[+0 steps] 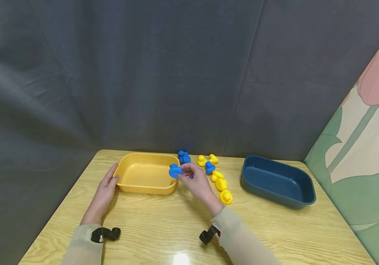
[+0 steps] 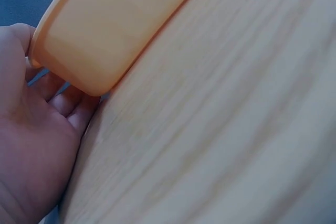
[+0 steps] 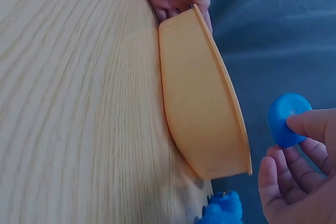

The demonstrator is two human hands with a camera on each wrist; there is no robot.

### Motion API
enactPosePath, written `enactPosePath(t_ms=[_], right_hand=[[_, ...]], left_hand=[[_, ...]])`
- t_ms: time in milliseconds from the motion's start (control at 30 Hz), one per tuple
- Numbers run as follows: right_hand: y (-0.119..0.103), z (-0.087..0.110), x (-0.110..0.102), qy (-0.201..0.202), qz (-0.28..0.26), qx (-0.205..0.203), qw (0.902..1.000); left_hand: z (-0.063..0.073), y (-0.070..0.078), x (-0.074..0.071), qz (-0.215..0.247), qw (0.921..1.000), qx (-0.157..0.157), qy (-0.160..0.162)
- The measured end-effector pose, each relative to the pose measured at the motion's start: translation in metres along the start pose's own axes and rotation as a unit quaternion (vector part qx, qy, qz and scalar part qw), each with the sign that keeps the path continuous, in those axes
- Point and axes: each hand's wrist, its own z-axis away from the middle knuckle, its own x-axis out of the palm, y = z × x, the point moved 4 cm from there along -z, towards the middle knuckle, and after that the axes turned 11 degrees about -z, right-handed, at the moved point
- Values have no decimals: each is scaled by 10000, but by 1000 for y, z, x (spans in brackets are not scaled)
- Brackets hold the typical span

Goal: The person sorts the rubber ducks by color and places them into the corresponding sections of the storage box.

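From where I stand, the right hand point(image 1: 196, 180) pinches a small blue duck point(image 1: 175, 171) between thumb and fingers, holding it up in the air by the right end of the yellow tray point(image 1: 144, 176), higher than the rim; in the right-wrist view its smooth, rounded base shows a small pale mark. The left hand point(image 1: 104, 187) grips the tray's left end, thumb up at the rim and fingers against the outer wall. The tray looks like smooth plastic, an oblong with rounded corners, flared sides and a thin lip. Just past its right end sits a bunch of glossy blue toys point(image 1: 184, 158), how many I can't tell, and near them a lone blue duck point(image 1: 210, 168). Plump, shiny yellow ducks point(image 1: 221, 184) straggle towards the person, some tipped over. Farther right, set at a slant, lies a deep navy tray point(image 1: 273, 180), also round-cornered. All this rests on a table point(image 1: 149, 228) with streaky pale wood grain, before a dark, softly creased cloth point(image 1: 176, 73); flowered fabric point(image 1: 368, 165) slopes at the right.
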Motion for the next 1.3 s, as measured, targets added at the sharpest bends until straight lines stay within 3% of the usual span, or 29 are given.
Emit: enactPosePath(t_ms=[300,733,1067,1300], right_hand=[[-2,-7,20,-180,346,-190,9991],[4,-8,32,-268,862,-129,9958],[4,-7,31,-243,776,-63,9967],[4,-4,20,3,661,-120,9977]], left_hand=[[-1,-2,1,-24,10000,-31,16],[0,-4,0,-19,10000,23,24],[0,-4,-1,-41,10000,-8,15],[-1,-4,-1,51,10000,63,26]])
